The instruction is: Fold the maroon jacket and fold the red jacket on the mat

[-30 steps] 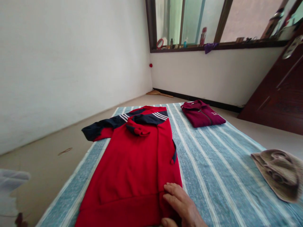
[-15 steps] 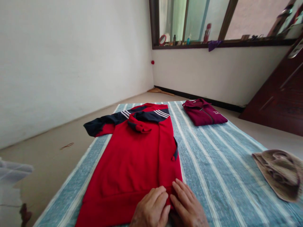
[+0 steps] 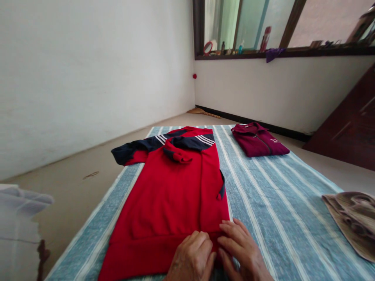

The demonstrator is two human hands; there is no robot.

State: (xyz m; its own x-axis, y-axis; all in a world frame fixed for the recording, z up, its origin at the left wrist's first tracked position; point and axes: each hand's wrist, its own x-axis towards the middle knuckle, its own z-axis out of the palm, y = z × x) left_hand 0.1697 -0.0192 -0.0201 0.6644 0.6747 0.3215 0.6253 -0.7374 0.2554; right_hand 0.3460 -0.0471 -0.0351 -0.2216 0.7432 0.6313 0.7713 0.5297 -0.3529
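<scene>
From where I stand, the red top stretches straight away from the person's hands, its long axis running from the near edge of the striped cloth to the far edge. The hem is at the near end, the shoulders up by the far edge. Both hands are at the hem's right-hand corner: the right hand is the nearer to the top's right side, reaching over that corner, and the left hand sits just beside it, further in. The rest of the hem, toward the cloth's near left corner, has no hand on it.

The left hand's fingers are bent, knuckles up; the right hand's fingers are longer and only loosely curved. The fingertips are at the fabric, but I can't tell whether either hand has a pinch of it, since the undersides are hidden.

The top is plain red over the body, with navy across the shoulders and white stripes there. A navy sleeve sticks out past the cloth's left edge. A crease runs lengthwise near the right side, where a bit of navy peeks out, and a red-and-navy piece lies bunched near the shoulders. The body has faint wrinkles but lies mostly flat.
</scene>
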